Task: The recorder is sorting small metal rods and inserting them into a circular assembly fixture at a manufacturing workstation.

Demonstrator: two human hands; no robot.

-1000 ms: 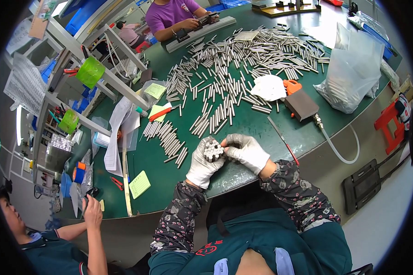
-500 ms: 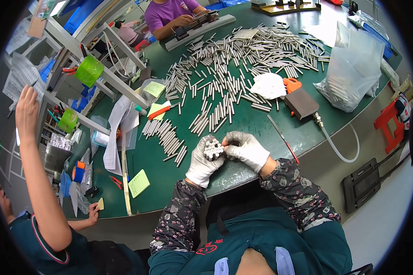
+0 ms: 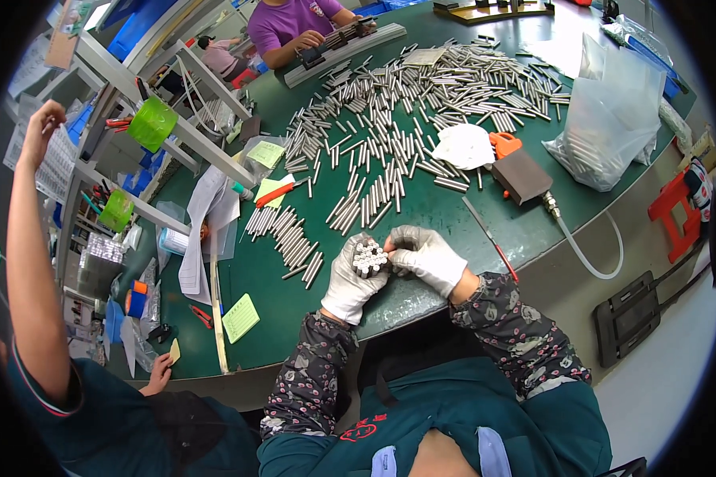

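Wrapped round a bundle of short metal pins (image 3: 368, 259) is my left hand (image 3: 348, 285), in a white glove; the round pin ends face up. My right hand (image 3: 426, 258), gloved too with bare fingertips showing, presses its thumb and finger against the bundle's right side. Whether it pinches a single pin there is hidden. Both hands are just above the near edge of the green table. Beyond them, loose metal pins (image 3: 382, 191) lie in rows, and a larger heap (image 3: 461, 79) of the same pins spreads farther back.
Right of my hands lies a thin red-handled tool (image 3: 497, 250). Behind it are a brown box (image 3: 523, 176) with a hose, a white cloth (image 3: 464, 147) and a plastic bag (image 3: 608, 127). Left lie a notepad (image 3: 241, 318) and an orange knife (image 3: 274, 193). Co-workers stand left and far across.
My hands stay at nearly the same place round the bundle. The co-worker on the left has shifted the raised arm leftward, and the hand has come away from the hanging papers.
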